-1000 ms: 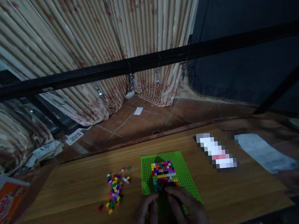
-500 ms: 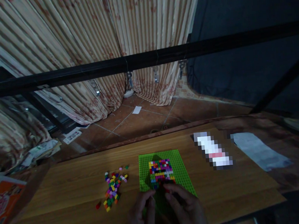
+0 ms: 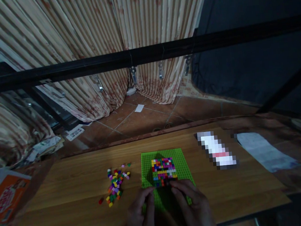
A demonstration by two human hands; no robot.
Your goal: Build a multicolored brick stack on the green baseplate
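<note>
A green studded baseplate [image 3: 181,166] lies on the wooden table before me. Near its middle sits a block of small multicoloured toy bricks [image 3: 164,172] in close rows. My right hand [image 3: 191,197] is at the lower right edge of this block, thumb and index finger closed round a small dark brick that is mostly hidden. My left hand [image 3: 141,208] is by the lower left corner of the block, over the plate's left edge. Its thumb and index finger are pinched together; anything between them is too small to make out. Loose bricks [image 3: 116,184] lie scattered left of the plate.
A blurred-out white item [image 3: 215,149] lies on the table [image 3: 75,190] to the right, with a pale sheet [image 3: 267,152] beyond it. An orange package [image 3: 7,199] is at the far left. A dark metal bar [image 3: 145,55] crosses before the curtains [image 3: 85,34].
My right hand has shifted slightly right, against the block's lower edge; the red brick in its fingers shows less now. My left hand has barely moved. The view has shifted a little.
</note>
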